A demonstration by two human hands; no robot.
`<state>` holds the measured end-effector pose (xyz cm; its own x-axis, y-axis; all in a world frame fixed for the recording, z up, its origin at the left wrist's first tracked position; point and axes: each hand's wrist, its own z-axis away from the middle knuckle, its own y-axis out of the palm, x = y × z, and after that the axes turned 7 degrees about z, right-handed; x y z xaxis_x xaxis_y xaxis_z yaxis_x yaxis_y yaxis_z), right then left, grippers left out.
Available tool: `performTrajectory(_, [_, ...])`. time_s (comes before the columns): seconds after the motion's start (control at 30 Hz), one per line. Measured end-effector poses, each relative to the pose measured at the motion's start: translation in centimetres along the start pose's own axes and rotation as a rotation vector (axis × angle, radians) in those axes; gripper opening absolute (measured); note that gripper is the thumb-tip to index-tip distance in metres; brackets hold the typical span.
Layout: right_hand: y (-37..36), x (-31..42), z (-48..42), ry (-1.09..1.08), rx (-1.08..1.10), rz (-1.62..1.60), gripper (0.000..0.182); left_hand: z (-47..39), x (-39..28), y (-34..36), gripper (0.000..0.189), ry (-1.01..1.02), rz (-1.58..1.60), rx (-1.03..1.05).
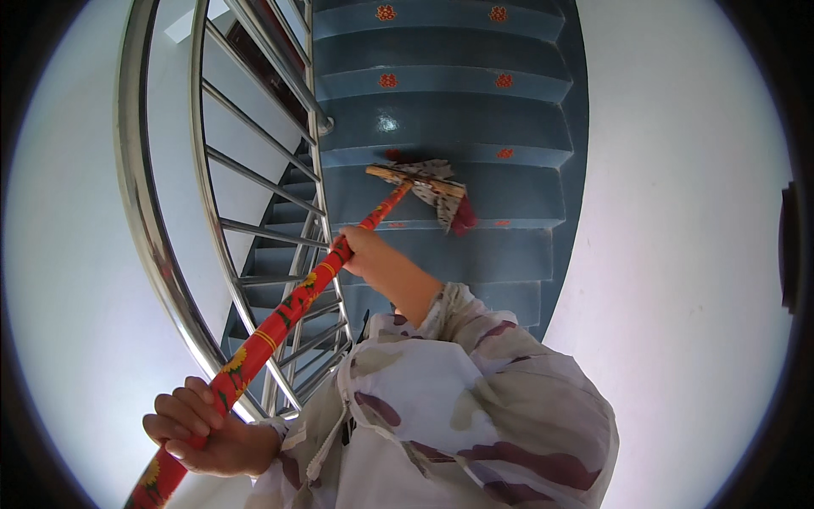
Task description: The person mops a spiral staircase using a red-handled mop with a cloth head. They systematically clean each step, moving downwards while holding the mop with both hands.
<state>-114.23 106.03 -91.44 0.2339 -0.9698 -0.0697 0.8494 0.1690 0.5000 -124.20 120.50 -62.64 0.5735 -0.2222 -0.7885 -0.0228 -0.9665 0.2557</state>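
A red pole point(267, 340) printed with sunflowers slants across the view from lower left to upper centre. My left hand point(203, 429) is wrapped around its upper part, near the picture's lower left. Farther down the pole, my right hand point(360, 249) grips it beside the stair railing. At the far end is a wooden crossbar point(439, 184) with a patterned cloth point(450, 209) draped over it. A dark red piece of cloth point(465, 216) hangs at its right end. This cloth head rests on a blue-grey stair tread point(521, 191), and part of it overhangs the tread's front edge.
A stainless steel railing point(131, 102) with several bars curves along the left side. Beyond it another flight of stairs point(273, 257) shows. The stair risers bear red and gold stickers point(386, 13). A white wall point(668, 191) borders the right, with a dark object point(788, 248) on it.
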Motion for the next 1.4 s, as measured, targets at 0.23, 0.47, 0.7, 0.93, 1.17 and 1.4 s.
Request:
performTrajectory(0.23, [-1.5,4.7,-3.8,-0.015,0.08,0.136,0.011,6.0,1.9,4.7,0.034,-0.085,-0.099,0.217])
performTrajectory(0.47, [-7.4,12.6,-1.1,-0.033,0.08,0.084,0.015,9.9,2.9,9.4,0.032,-0.111,-0.072,0.26])
performTrajectory(0.7, [-13.1,17.3,2.1,-0.121,0.119,0.081,0.017,13.2,2.7,12.8,0.029,-0.105,0.013,0.336])
performTrajectory(0.93, [-17.9,21.8,4.7,-0.256,0.092,0.104,0.016,14.7,3.4,14.7,0.024,-0.155,0.109,0.5])
performTrajectory(1.17, [-20.4,23.7,5.3,-0.359,-0.026,0.15,0.022,14.7,5.2,13.4,0.024,-0.263,0.175,0.474])
performTrajectory(1.4, [-15.9,19.6,3.6,-0.356,-0.067,0.145,0.017,11.5,4.9,8.2,0.025,-0.305,0.148,0.361])
